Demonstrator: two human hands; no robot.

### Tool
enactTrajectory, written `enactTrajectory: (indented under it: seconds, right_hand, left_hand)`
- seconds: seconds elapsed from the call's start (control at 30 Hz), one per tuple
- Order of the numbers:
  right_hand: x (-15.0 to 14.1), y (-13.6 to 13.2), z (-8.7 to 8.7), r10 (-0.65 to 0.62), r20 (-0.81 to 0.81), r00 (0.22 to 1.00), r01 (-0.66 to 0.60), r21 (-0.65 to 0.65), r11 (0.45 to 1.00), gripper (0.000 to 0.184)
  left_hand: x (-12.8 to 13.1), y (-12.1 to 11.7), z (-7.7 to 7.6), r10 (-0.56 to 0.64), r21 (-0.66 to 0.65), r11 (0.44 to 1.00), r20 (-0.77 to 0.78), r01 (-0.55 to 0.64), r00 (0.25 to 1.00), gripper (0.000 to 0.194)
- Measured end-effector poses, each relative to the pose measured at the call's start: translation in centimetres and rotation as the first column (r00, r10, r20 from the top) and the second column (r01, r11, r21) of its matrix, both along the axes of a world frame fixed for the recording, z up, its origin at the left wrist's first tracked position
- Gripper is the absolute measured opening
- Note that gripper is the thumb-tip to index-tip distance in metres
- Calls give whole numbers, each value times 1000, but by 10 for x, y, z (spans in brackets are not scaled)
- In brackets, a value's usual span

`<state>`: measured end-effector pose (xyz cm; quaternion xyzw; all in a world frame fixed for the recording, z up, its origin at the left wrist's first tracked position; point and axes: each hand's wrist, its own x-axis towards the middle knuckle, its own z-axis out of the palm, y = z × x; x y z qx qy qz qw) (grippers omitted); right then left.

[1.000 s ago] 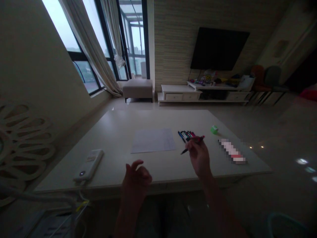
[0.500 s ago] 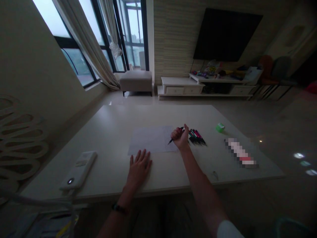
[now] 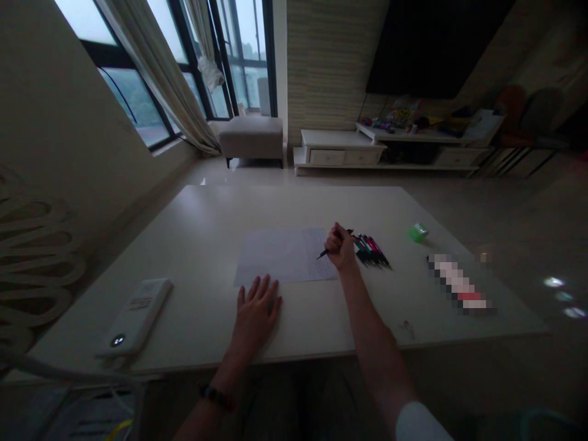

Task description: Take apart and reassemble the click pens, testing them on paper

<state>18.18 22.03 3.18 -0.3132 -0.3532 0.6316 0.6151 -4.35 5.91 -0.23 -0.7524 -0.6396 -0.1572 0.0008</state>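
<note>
A white sheet of paper (image 3: 271,254) lies on the table, with rows of fine marks along its right part. My left hand (image 3: 256,306) rests flat with its fingers spread, the fingertips at the sheet's lower edge. Above the marked part, my right hand (image 3: 340,247) is closed round a dark pen (image 3: 324,253). The pen slants, its tip pointing down and left; whether the tip touches the paper I cannot tell. Just right of that hand lies a row of several pens (image 3: 372,251) with dark, green and red barrels.
The white table (image 3: 206,214) bears a long white device (image 3: 138,315) at left. At right are a small green object (image 3: 418,232) and a blurred-out long item (image 3: 459,285). A small unclear thing (image 3: 407,329) lies near the front edge. A bench (image 3: 252,136) stands beyond.
My right hand and the pen have shifted slightly right and farther up the sheet. My left hand stays flat by the paper. The camera view has tilted down a little.
</note>
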Motion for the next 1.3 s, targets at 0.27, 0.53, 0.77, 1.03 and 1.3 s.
enactTrajectory:
  seconds: [0.27, 0.53, 0.77, 1.03, 1.3]
  right_hand:
    - [-11, -6, -22, 135, 457, 879, -119, -65, 991, 43]
    - [-28, -12, -41, 34, 618, 785, -71, 36, 997, 24]
    - [-35, -11, -58, -216, 721, 658, 148, 158, 976, 13]
    - [-38, -7, -64, -224, 772, 595, 186, 139, 973, 15]
    - [-39, -8, -65, -188, 793, 579, 186, 96, 978, 15]
  left_hand:
    - [1, 0, 1, 7, -2, 1000, -11, -7, 1000, 44]
    - [2, 0, -1, 13, 22, 1000, 18, -13, 1000, 44]
    - [1, 0, -2, 8, 17, 1000, 41, -9, 999, 44]
    - [0, 0, -1, 7, 17, 1000, 52, -8, 999, 43]
    - [1, 0, -2, 6, 21, 1000, 66, -8, 998, 43]
